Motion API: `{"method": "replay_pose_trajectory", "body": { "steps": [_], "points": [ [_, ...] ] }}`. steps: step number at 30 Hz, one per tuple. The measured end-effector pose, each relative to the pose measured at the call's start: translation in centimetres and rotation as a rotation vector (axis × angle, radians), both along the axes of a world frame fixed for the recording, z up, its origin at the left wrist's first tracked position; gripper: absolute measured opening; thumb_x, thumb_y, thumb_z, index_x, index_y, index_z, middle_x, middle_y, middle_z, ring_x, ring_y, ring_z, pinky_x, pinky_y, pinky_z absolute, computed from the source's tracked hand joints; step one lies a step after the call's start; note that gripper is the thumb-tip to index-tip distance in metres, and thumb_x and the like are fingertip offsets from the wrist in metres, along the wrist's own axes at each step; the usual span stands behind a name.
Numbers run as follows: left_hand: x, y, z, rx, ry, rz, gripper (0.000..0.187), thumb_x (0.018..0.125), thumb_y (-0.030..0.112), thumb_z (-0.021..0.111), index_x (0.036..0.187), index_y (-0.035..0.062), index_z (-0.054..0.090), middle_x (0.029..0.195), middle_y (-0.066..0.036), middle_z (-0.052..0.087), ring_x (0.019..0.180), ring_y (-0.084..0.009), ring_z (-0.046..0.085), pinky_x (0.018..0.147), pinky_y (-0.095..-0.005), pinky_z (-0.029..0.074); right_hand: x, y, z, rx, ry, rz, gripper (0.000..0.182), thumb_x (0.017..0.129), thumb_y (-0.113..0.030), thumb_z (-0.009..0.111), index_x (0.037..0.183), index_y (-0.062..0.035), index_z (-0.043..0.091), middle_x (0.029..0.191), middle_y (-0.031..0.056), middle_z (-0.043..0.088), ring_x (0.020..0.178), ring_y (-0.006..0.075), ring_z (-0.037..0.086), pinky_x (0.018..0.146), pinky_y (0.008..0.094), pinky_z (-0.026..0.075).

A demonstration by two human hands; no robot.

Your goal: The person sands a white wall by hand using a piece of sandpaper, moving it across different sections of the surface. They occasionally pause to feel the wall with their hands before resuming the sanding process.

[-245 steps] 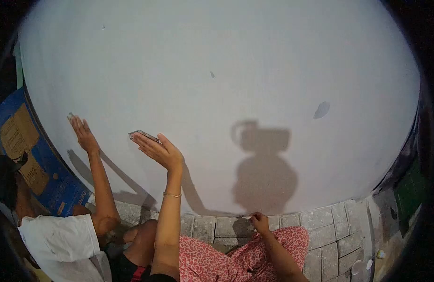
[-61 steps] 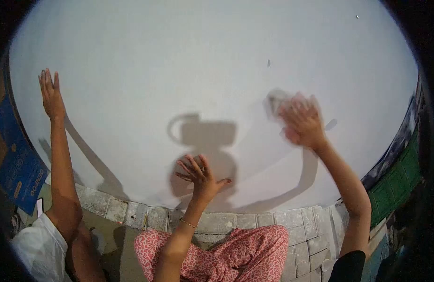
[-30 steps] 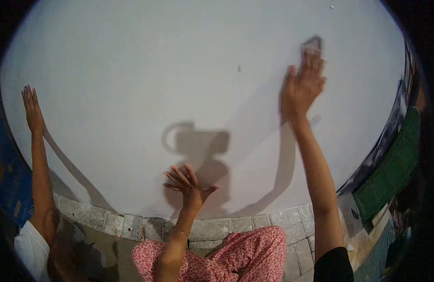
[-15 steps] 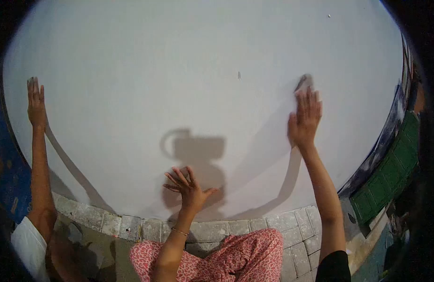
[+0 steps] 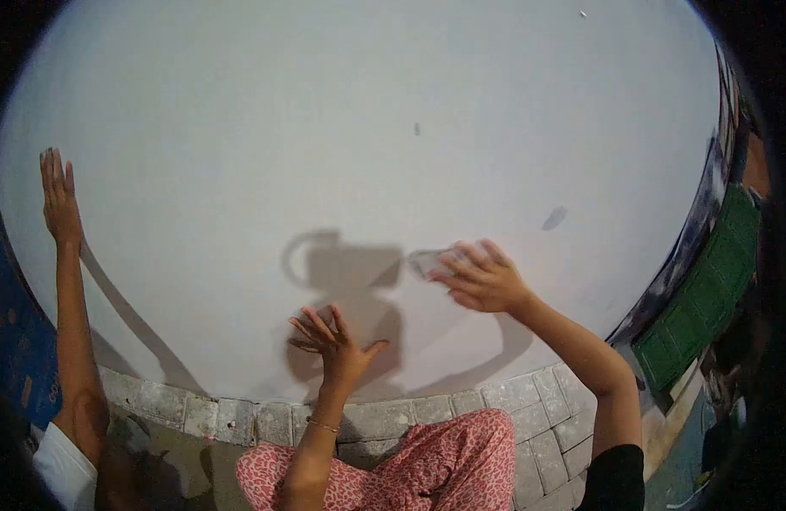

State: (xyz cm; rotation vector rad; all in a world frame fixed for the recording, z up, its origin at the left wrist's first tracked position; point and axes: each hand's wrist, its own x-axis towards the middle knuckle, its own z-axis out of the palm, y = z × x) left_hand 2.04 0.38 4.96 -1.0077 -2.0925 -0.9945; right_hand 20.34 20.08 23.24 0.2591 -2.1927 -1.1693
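Observation:
My left hand (image 5: 342, 347), with a thin bracelet at the wrist, rests against the lower part of the white wall (image 5: 461, 77). Its fingers are spread and hold nothing. Up and to the right, my right hand (image 5: 486, 279) is tilted leftward, its fingers somewhat blurred. Under its fingertips a small grey sheet (image 5: 423, 262) lies flat on the wall, mostly covered by the hand; its exact kind cannot be made out. A grey smudge (image 5: 555, 219) marks the wall above and right of that hand.
At far left, another person's hand (image 5: 60, 204) is flat on the wall. A shadow (image 5: 354, 268) falls between my hands. Grey paving blocks (image 5: 516, 393) line the wall's foot, near my pink patterned trouser legs (image 5: 461, 451). A green panel (image 5: 699, 294) leans at right.
My right hand has swept down and left with the grey sheet, turning from fingers-up to fingers-left. The smudge on the wall now shows. My left hand stays nearly in place.

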Motion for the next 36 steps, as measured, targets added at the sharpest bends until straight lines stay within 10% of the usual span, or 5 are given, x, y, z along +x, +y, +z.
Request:
{"method": "replay_pose_trajectory", "body": {
  "steps": [10, 18, 27, 32, 36],
  "points": [
    [-0.1, 0.0, -0.2, 0.082, 0.004, -0.098, 0.135, 0.057, 0.067, 0.074, 0.147, 0.0163, -0.013, 0.145, -0.031, -0.025, 0.128, -0.0598, -0.021, 0.085, -0.0818, -0.007, 1.9, 4.5, 9.8, -0.502, 0.955, 0.083, 0.050, 0.098, -0.034, 0.033, 0.143, -0.0129, 0.034, 0.151, 0.0159, 0.023, 0.141, 0.0353, 0.013, 0.111, 0.0539, 0.003],
    [-0.1, 0.0, -0.1, 0.064, -0.013, -0.062, 0.136, 0.057, 0.071, 0.072, 0.147, 0.0153, -0.013, 0.145, -0.033, -0.023, 0.129, -0.0598, -0.020, 0.086, -0.0813, -0.007, -3.3, -2.5, 3.8, 0.070, 0.044, 0.057, 0.045, 0.087, -0.040, 0.051, 0.132, -0.0312, 0.051, 0.146, 0.0042, 0.037, 0.137, 0.0267, 0.030, 0.114, 0.0516, 0.007],
    [-0.3, 0.3, -0.7, -0.020, 0.035, 0.060, 0.141, 0.052, 0.083, 0.062, 0.146, 0.0121, -0.015, 0.144, -0.035, -0.022, 0.131, -0.0564, -0.020, 0.091, -0.0774, -0.008, -7.2, -3.2, 15.0, -0.302, 0.892, 0.184, 0.049, 0.094, -0.031, 0.042, 0.141, -0.0215, 0.038, 0.150, 0.0095, 0.029, 0.140, 0.0322, 0.021, 0.111, 0.0534, 0.006],
    [-0.4, 0.5, -1.0, -0.033, -0.008, 0.067, 0.137, 0.053, 0.088, 0.053, 0.147, 0.0122, -0.010, 0.144, -0.035, -0.021, 0.129, -0.0591, -0.020, 0.089, -0.0785, -0.007, -11.8, -8.9, 6.5, -0.201, 0.206, 0.074, 0.056, 0.086, -0.036, 0.051, 0.140, -0.0250, 0.040, 0.150, 0.0043, 0.029, 0.140, 0.0256, 0.022, 0.111, 0.0569, 0.008],
    [-0.4, 0.6, -1.3, 0.023, -0.070, -0.011, 0.132, 0.054, 0.089, 0.051, 0.148, 0.0174, -0.008, 0.145, -0.033, -0.020, 0.128, -0.0609, -0.019, 0.088, -0.0802, -0.005, -12.3, -8.4, 1.1, 0.058, -0.244, 0.454, 0.049, 0.084, -0.034, 0.051, 0.129, -0.0168, 0.053, 0.147, 0.0045, 0.035, 0.137, 0.0206, 0.030, 0.117, 0.0442, 0.015]
  ]
}}
